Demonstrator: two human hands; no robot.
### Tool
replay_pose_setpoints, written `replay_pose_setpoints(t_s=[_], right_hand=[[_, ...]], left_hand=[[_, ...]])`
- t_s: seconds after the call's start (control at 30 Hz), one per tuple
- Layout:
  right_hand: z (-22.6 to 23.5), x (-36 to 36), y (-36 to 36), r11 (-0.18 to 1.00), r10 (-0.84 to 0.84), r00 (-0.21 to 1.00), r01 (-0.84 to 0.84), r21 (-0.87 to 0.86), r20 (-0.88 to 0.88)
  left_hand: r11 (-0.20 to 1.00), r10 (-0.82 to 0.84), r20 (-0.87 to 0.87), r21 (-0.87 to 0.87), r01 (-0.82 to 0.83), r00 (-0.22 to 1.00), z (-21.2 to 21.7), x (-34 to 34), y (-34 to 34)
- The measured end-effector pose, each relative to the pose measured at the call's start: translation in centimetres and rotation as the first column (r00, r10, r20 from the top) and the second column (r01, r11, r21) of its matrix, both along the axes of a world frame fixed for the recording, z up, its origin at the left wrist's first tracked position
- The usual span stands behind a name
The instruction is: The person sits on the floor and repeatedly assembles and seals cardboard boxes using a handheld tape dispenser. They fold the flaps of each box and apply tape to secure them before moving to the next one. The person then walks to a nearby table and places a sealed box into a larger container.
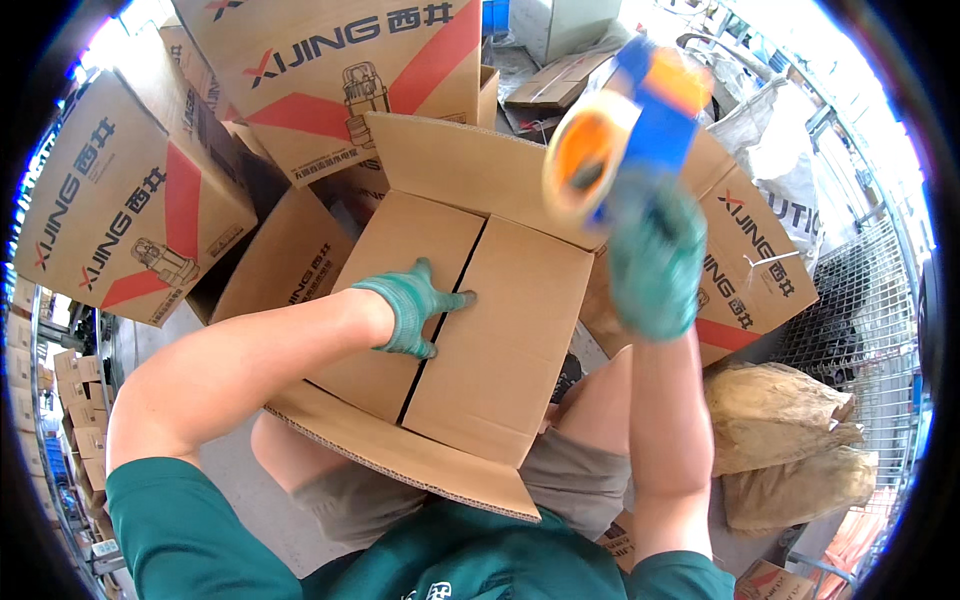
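Note:
A cardboard box (500, 340) sits in front of me between my knees. Two of its flaps are folded in, with a narrow dark gap between them; the far flap (470, 170) and the near flap (400, 450) stand out open. My left hand (415, 307), in a green knit glove, lies across the gap with fingers spread, touching the folded flaps. Raised above the box's far right corner, my gloved right hand (655, 255) is closed on a blue and orange tape dispenser (655, 125) with a pale tape roll. Motion blurs that hand and the dispenser.
Large printed cartons (350, 80) stand close beyond the box, another carton (140, 190) at the left, and an open one (745, 250) at the right. Dusty brown sacks (780, 420) lie beside a wire mesh cage (860, 310). Small boxes (80, 400) are stacked at far left.

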State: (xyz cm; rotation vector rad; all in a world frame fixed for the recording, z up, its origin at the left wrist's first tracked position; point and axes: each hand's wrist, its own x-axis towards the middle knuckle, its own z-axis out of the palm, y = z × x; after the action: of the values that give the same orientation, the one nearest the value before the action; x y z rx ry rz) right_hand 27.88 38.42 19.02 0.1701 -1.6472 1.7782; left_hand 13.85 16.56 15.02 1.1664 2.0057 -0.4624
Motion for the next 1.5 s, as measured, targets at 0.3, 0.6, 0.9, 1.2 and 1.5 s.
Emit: replay_pose_setpoints(t_s=[0.3, 0.6, 0.9, 1.2, 1.5], right_hand=[[-0.6, -4.5, 1.7, 0.955, 0.094, 0.920, 0.025, -0.295, 0.380], [-13.5, 2.9, -3.9, 0.991, 0.103, 0.893, -0.054, -0.122, 0.438], [-13.7, 2.0, -1.8, 0.946, 0.218, 0.924, -0.120, -0.301, 0.315], [-9.6, 4.2, 1.8, 0.918, -0.382, 0.895, 0.395, -0.014, 0.229], [-20.7, 1.0, 2.9, 0.690, -0.645, 0.713, 0.698, -0.190, 0.274]], left_hand=[[0.999, -0.030, 0.021, 0.026, 0.029, 0.999, -1.1, -0.5, -1.9], [0.943, 0.289, 0.197, 0.107, -0.314, 0.937, 11.8, -1.3, -12.6], [0.010, 0.207, 0.690, 0.707, -0.707, 0.694, -1.3, -1.7, -20.3], [0.352, 0.506, 0.453, 0.668, -0.655, 0.734, -11.9, -7.6, -12.4], [0.278, 0.595, 0.466, 0.644, -0.712, 0.654, -10.0, -5.8, -10.6]])
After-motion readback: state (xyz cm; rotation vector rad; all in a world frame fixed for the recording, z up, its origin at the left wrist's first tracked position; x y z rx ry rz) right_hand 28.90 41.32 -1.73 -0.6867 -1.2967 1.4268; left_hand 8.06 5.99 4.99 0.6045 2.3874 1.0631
